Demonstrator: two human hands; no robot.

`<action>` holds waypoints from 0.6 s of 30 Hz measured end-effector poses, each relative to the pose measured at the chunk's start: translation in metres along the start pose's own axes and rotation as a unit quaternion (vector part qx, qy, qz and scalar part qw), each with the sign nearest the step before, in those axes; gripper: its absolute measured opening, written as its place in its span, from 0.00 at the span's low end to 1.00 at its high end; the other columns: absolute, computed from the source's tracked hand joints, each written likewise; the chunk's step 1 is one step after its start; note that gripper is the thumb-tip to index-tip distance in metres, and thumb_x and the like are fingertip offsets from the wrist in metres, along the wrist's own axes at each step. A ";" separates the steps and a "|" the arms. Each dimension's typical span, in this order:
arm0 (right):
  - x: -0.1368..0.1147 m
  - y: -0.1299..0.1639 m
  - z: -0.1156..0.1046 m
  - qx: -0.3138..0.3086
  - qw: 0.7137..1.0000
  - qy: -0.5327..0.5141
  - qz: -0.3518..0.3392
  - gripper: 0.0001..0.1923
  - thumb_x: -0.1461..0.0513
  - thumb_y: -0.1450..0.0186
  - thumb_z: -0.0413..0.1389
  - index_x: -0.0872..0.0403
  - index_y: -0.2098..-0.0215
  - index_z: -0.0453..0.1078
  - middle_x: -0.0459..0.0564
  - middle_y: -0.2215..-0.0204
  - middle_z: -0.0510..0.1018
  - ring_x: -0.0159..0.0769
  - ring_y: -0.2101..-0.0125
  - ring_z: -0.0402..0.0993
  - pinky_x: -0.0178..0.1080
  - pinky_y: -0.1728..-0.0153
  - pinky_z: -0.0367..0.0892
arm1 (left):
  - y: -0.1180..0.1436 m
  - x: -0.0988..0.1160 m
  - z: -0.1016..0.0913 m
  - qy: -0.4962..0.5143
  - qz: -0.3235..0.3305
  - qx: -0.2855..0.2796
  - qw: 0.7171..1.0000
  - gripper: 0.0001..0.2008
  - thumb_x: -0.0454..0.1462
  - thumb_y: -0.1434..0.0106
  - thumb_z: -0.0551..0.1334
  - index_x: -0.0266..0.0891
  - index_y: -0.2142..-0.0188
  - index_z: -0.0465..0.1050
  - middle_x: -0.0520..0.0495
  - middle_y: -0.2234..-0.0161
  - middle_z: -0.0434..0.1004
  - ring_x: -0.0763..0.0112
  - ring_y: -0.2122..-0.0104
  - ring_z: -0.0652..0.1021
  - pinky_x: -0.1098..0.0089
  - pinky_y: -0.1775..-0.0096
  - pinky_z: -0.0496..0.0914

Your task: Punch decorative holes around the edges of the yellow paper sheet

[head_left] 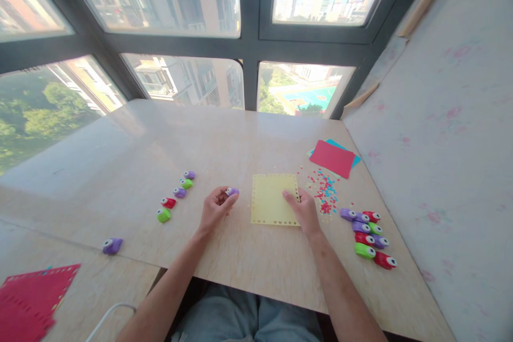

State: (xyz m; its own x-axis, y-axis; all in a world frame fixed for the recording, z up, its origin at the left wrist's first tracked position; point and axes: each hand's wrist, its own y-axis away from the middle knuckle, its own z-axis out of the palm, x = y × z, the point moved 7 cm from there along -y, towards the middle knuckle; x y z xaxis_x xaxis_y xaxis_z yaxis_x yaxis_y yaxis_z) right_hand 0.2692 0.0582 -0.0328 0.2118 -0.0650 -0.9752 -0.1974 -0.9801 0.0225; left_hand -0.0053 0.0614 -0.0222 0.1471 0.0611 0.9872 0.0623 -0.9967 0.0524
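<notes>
A small purple craft punch (232, 191) is pinched between the thumb and fingers of my left hand (216, 207), just above the table. To its right, a yellow sheet of paper (274, 200) shows small punched shapes along its edges. My right hand (303, 208) grips that sheet by its right edge, thumb on top and fingers underneath. A gap separates the punch from the paper's left edge. Red, blue and pale paper bits (326, 192) lie scattered just beyond my right hand.
Several coloured punches (364, 239) cluster at the right, and more stand in a slanted row (168, 203) at the left. A lone purple punch (113, 246) sits near the table seam. Red card (332, 158) lies over blue. Punched red sheets (36, 299) and a white cable (108, 312) are front left.
</notes>
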 end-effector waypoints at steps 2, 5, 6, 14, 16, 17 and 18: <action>-0.001 0.000 0.001 0.000 1.000 0.016 -0.011 0.22 0.46 0.40 0.58 0.57 0.61 0.74 0.54 0.66 0.81 0.43 0.67 0.77 0.40 0.68 0.70 | 0.000 -0.003 -0.006 0.044 -0.015 0.037 0.998 0.22 0.51 0.45 0.66 0.37 0.60 0.68 0.56 0.80 0.67 0.79 0.85 0.66 0.78 0.84 0.58; -0.002 -0.001 0.002 0.004 0.999 0.040 -0.026 0.20 0.48 0.39 0.57 0.56 0.62 0.74 0.53 0.68 0.81 0.42 0.68 0.76 0.40 0.67 0.69 | 0.000 -0.003 -0.010 0.075 -0.006 0.065 0.995 0.22 0.50 0.46 0.67 0.37 0.61 0.68 0.56 0.81 0.68 0.79 0.85 0.67 0.79 0.85 0.58; -0.002 -0.001 0.002 0.008 0.998 0.045 -0.032 0.19 0.48 0.39 0.57 0.56 0.63 0.74 0.52 0.68 0.81 0.41 0.68 0.76 0.39 0.67 0.69 | 0.001 -0.003 -0.010 0.079 -0.002 0.070 0.994 0.22 0.50 0.46 0.67 0.36 0.61 0.68 0.56 0.81 0.68 0.79 0.85 0.67 0.80 0.85 0.59; -0.003 0.000 0.005 0.014 0.998 0.048 -0.046 0.17 0.50 0.38 0.56 0.56 0.65 0.73 0.50 0.71 0.80 0.39 0.70 0.74 0.37 0.68 0.66 | 0.018 0.007 0.000 0.074 0.060 0.119 0.988 0.18 0.46 0.46 0.69 0.36 0.62 0.70 0.55 0.79 0.70 0.79 0.83 0.68 0.79 0.83 0.63; -0.004 0.000 0.005 0.012 0.998 0.040 -0.047 0.17 0.50 0.39 0.56 0.56 0.65 0.73 0.50 0.70 0.80 0.39 0.70 0.74 0.37 0.68 0.66 | 0.028 0.015 0.015 0.049 0.092 0.100 0.989 0.16 0.44 0.44 0.68 0.36 0.62 0.71 0.54 0.78 0.71 0.78 0.82 0.69 0.78 0.82 0.64; -0.005 -0.001 0.004 0.013 0.998 0.036 -0.047 0.17 0.50 0.39 0.56 0.56 0.64 0.73 0.50 0.70 0.80 0.39 0.69 0.74 0.37 0.68 0.66 | 0.034 0.022 0.025 0.032 0.114 0.083 0.989 0.15 0.43 0.43 0.67 0.36 0.62 0.71 0.53 0.78 0.72 0.78 0.81 0.70 0.78 0.81 0.65; -0.005 -0.001 0.003 0.013 0.998 0.033 -0.047 0.17 0.50 0.38 0.55 0.56 0.64 0.73 0.50 0.69 0.80 0.39 0.69 0.74 0.37 0.68 0.66 | 0.040 0.030 0.038 0.015 0.139 0.061 0.988 0.13 0.42 0.42 0.67 0.36 0.61 0.71 0.53 0.77 0.72 0.77 0.80 0.70 0.78 0.80 0.65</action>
State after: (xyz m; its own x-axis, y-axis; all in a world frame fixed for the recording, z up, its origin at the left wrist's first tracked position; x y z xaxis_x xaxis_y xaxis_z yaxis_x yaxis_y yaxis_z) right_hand 0.2656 0.0602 -0.0283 0.2925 0.0144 -0.9562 -0.1986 -0.9772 -0.0754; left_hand 0.0387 0.0252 0.0038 0.1453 -0.2173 0.9652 0.1426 -0.9608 -0.2377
